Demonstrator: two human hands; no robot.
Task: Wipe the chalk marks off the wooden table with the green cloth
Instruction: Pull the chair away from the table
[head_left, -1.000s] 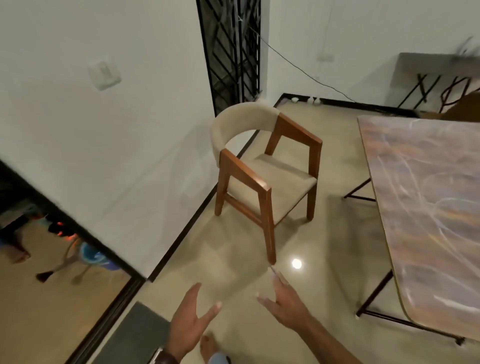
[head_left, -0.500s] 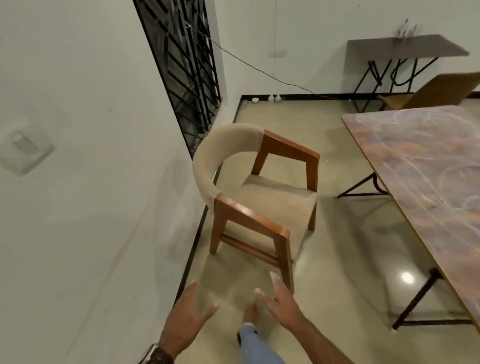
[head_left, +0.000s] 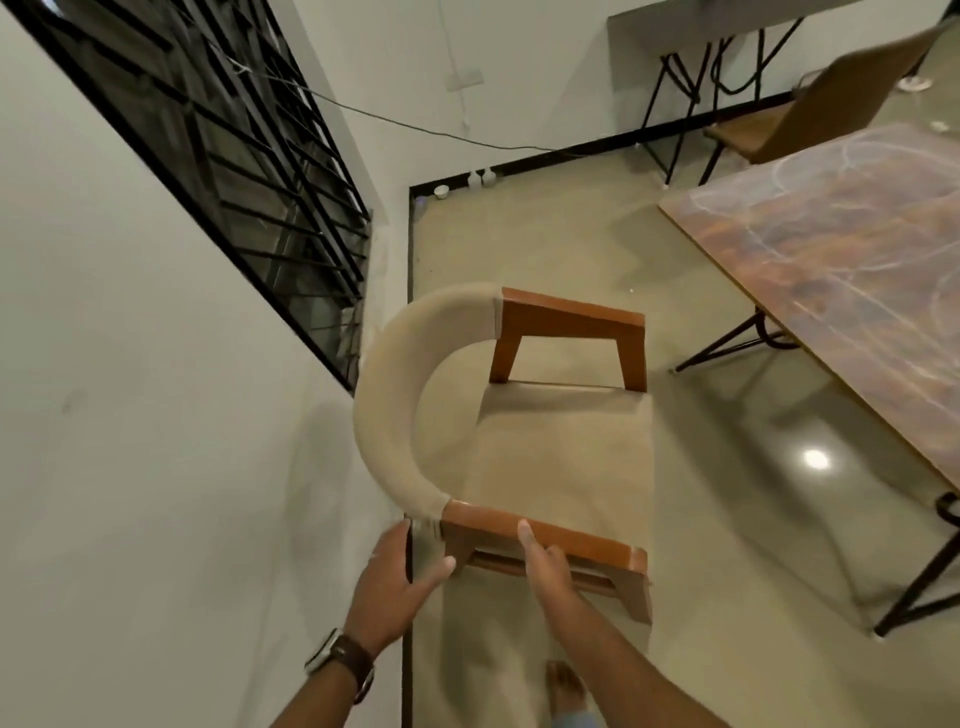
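The wooden table (head_left: 852, 249) stretches along the right side, its brown top covered in white chalk lines. No green cloth is in view. My left hand (head_left: 397, 584) is held out with spread fingers just left of the near armrest of a wooden chair (head_left: 545, 452), holding nothing. My right hand (head_left: 548, 564) reaches over that same armrest with straight fingers, close to or touching the wood; I cannot tell which.
The chair has a curved beige backrest and beige seat, and stands close to the white wall (head_left: 156, 415) on the left. A black barred window (head_left: 249, 156) is above. A second chair (head_left: 810, 114) and a side table (head_left: 701, 31) stand at the back right.
The view has moved closer to the chair and turned right. Both hands have advanced from open floor to the chair's near armrest.
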